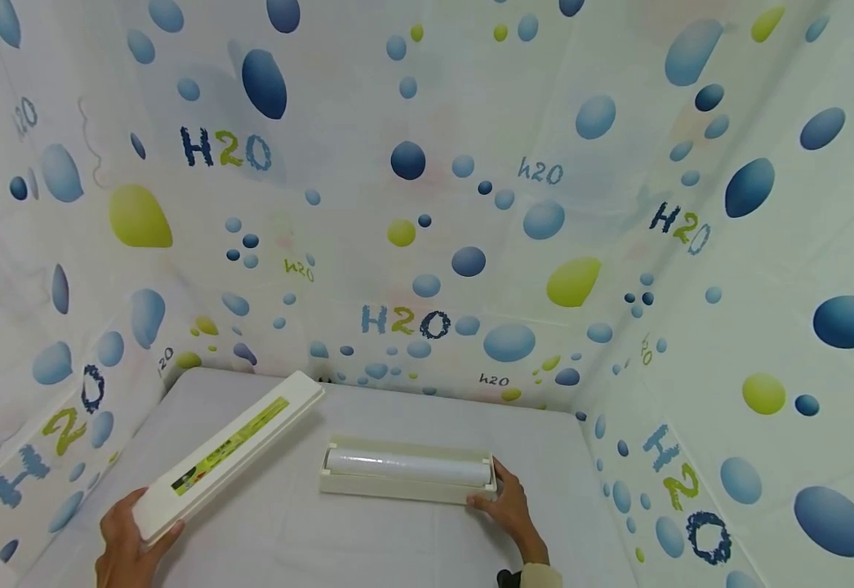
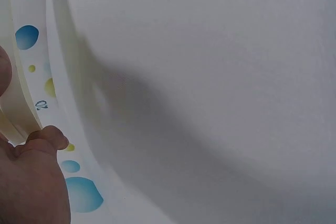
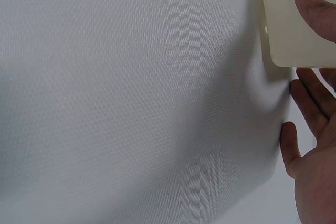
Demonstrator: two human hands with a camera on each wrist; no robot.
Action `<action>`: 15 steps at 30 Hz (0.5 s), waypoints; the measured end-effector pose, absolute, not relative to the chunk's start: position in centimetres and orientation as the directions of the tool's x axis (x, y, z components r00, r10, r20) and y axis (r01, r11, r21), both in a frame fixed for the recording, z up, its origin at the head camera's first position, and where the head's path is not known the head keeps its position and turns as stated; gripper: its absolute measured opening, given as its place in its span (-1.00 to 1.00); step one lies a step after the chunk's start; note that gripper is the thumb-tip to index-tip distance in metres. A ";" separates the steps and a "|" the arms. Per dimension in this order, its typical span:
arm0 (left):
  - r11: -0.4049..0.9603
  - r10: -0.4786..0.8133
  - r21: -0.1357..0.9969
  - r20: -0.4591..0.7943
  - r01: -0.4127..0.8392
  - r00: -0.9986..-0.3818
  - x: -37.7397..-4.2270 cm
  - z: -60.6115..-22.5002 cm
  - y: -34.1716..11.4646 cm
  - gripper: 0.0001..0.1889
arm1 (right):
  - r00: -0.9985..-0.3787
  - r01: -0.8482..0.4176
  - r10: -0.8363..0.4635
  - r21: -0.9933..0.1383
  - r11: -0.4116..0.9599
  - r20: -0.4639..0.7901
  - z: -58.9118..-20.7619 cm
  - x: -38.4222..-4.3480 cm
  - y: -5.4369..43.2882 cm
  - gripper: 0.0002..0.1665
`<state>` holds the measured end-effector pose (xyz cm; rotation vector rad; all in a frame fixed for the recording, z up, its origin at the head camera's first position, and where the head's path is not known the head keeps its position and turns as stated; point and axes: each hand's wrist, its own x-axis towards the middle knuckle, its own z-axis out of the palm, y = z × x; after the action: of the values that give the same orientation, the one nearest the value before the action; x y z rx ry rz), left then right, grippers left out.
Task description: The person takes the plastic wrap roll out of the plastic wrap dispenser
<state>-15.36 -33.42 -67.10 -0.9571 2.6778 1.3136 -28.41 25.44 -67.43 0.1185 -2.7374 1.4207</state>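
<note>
Against H2O-printed sheeting (image 1: 346,167). Cut off in left wrist view: slanted white lid (image 1: 230,453), left, clamped in fingers of left hand (image 1: 127,539). Partly hidden by gripping fingers of right hand (image 1: 508,502): cream box (image 1: 398,487) on cloth (image 1: 368,547), right, with glossy roll (image 1: 408,468).

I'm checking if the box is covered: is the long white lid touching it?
Apart. The head view shows the left hand holding the lid off to the left of the box, with white cloth visible between them.

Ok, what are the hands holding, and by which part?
The left hand grips the long labelled lid by its near end; the right hand grips the open box, with the roll in it, by its right end.
</note>
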 end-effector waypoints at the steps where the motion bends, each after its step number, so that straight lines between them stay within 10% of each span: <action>1: 0.462 -0.520 0.713 -0.265 -0.528 -0.812 -15.4 -67.1 -33.4 0.04 | -0.995 -0.095 -0.044 -0.812 0.576 0.085 -67.4 -28.4 25.4 0.19; 15: 0.505 -0.523 0.649 -0.295 -0.569 -0.800 -14.4 -69.4 -34.7 0.50 | -0.997 -0.081 -0.038 -0.815 0.574 0.072 -67.1 -28.3 25.4 0.19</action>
<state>-14.35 -34.70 -69.40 -0.9704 2.6723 1.1885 -28.29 25.35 -67.08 0.1040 -2.7453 1.4259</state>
